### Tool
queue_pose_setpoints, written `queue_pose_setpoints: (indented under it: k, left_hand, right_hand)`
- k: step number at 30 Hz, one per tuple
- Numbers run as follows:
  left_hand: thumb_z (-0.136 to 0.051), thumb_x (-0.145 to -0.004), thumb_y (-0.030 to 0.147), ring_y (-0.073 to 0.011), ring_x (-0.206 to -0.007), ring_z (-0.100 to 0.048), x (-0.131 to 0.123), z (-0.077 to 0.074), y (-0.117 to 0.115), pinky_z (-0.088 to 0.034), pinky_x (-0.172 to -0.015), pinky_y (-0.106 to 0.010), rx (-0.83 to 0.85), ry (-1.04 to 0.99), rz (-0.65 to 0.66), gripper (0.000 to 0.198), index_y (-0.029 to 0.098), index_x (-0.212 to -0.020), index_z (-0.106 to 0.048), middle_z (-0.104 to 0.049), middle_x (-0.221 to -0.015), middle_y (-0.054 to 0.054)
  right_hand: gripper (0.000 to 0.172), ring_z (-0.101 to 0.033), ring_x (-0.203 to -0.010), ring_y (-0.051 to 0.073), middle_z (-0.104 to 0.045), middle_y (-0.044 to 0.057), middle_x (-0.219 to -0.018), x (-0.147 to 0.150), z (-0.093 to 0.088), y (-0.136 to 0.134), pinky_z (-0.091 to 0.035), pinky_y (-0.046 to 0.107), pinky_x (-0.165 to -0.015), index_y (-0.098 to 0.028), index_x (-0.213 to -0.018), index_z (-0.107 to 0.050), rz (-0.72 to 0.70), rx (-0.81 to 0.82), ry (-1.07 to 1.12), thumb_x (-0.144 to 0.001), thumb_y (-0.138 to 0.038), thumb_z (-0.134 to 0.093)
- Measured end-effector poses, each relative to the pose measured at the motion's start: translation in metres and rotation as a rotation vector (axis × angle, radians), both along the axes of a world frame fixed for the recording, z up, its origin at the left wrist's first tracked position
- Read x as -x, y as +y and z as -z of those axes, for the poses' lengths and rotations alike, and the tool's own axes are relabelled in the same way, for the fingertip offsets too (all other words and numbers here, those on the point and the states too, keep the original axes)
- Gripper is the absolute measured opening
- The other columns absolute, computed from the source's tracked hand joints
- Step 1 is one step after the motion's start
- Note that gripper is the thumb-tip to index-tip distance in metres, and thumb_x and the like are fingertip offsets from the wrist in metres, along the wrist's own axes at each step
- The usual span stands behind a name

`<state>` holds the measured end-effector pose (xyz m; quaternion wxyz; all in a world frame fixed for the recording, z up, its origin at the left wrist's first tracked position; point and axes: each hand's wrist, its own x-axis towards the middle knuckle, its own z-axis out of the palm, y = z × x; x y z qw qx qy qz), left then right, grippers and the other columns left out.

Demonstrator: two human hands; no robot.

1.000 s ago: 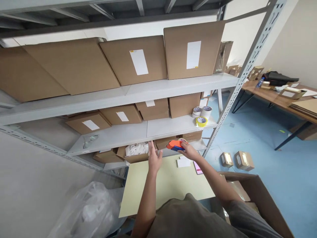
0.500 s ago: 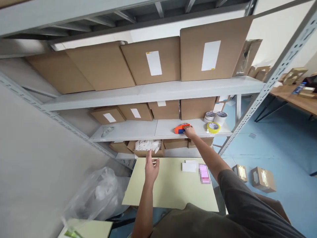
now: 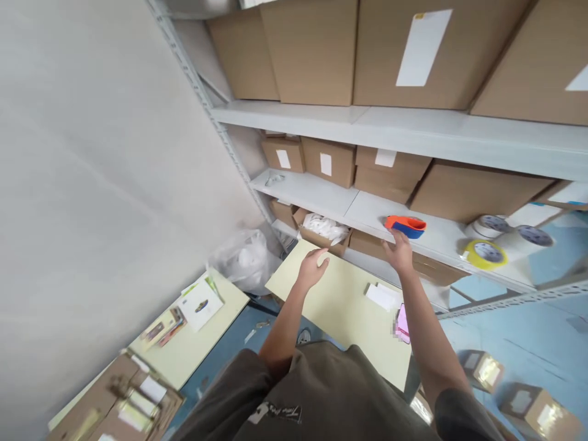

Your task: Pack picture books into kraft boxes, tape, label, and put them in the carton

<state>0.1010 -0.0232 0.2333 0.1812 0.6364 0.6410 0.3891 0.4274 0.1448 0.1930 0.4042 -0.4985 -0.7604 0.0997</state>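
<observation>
"On the middle shelf (image 3: 367,208), is that the orange-and-blue tool (image 3: 407,227)?"

"Yes, it lies near the front edge, with the right hand (image 3: 397,250) reaching up just in front of it."

"Does that grip have hold of it?"

"Not as I see it: the thumb stands away from the fingers and the grip is loosely open (whether a fingertip brushes the tool, I can't tell)."

"And the other one?"

"The left hand (image 3: 312,269) hangs above the pale table (image 3: 340,306), thumb and fingers well parted, that grip empty. Beyond it, on the lower shelf, sits an open carton (image 3: 318,241) of crumpled white material (image 3: 325,226)."

"What shares the tool's shelf?"

"Off to its right, a yellow tape roll (image 3: 478,261) near the edge, white rolls (image 3: 519,245) behind and beside that, and brown boxes (image 3: 343,160) lined along the back, some with white labels."

"Anything on the table?"

"White papers (image 3: 383,296), and a phone (image 3: 404,321) with a pink screen (partly pixelated) beside the right forearm."
</observation>
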Motion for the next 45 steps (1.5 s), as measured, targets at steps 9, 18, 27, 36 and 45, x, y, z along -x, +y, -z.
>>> queue_pose_setpoints:
  k: [9, 18, 27, 36, 45]
  left_hand:
    - [-0.063, -0.098, 0.026, -0.0269, -0.138, -0.062, 0.033, 0.038, -0.051, -0.048, -0.122, -0.046, 0.202, 0.085, 0.008, 0.044, 0.024, -0.142, -0.068, -0.068, -0.146, -0.009]
    - [-0.063, -0.098, 0.027, -0.0284, -0.143, -0.059, 0.078, 0.07, -0.096, -0.047, -0.123, -0.048, 0.267, 0.002, -0.122, 0.054, 0.022, -0.152, -0.058, -0.062, -0.153, -0.013]
    - [-0.064, -0.097, 0.028, -0.0284, -0.143, -0.059, 0.16, 0.076, -0.12, -0.047, -0.122, -0.047, 0.175, -0.104, -0.208, 0.057, 0.022, -0.153, -0.057, -0.06, -0.156, -0.013]
    - [-0.065, -0.097, 0.029, -0.0306, -0.142, -0.059, 0.314, 0.091, -0.203, -0.05, -0.119, -0.049, 0.128, -0.151, -0.442, 0.059, 0.022, -0.155, -0.055, -0.059, -0.157, -0.014]
    - [-0.064, -0.098, 0.034, -0.0321, -0.138, -0.061, 0.423, 0.102, -0.36, -0.055, -0.111, -0.05, 0.178, -0.237, -0.907, 0.058, 0.022, -0.154, -0.056, -0.059, -0.156, -0.017]
  right_hand:
    - [0.056, -0.062, -0.136, 0.038, -0.067, 0.021, -0.144, 0.075, 0.109, -0.142, -0.051, 0.063, -0.113, -0.018, -0.137, -0.068, -0.084, 0.341, 0.226, -0.097, -0.056, -0.056]
    - [0.057, -0.059, -0.14, 0.036, -0.061, 0.017, -0.153, 0.118, 0.112, -0.156, -0.053, 0.061, -0.112, -0.022, -0.147, -0.061, -0.157, 0.478, 0.216, -0.099, -0.053, -0.053]
    - [0.058, -0.056, -0.145, 0.034, -0.061, 0.018, -0.154, 0.214, 0.076, -0.153, -0.046, 0.06, -0.12, -0.021, -0.149, -0.06, -0.265, 0.42, 0.103, -0.102, -0.053, -0.05]
    - [0.062, -0.05, -0.151, 0.033, -0.057, 0.016, -0.16, 0.402, 0.073, -0.181, -0.042, 0.058, -0.125, -0.021, -0.157, -0.055, -0.543, 0.39, -0.04, -0.104, -0.053, -0.049]
    - [0.06, -0.046, -0.154, 0.031, -0.053, 0.013, -0.163, 0.581, 0.085, -0.245, -0.038, 0.053, -0.13, -0.023, -0.158, -0.056, -0.906, 0.426, -0.133, -0.102, -0.045, -0.052]
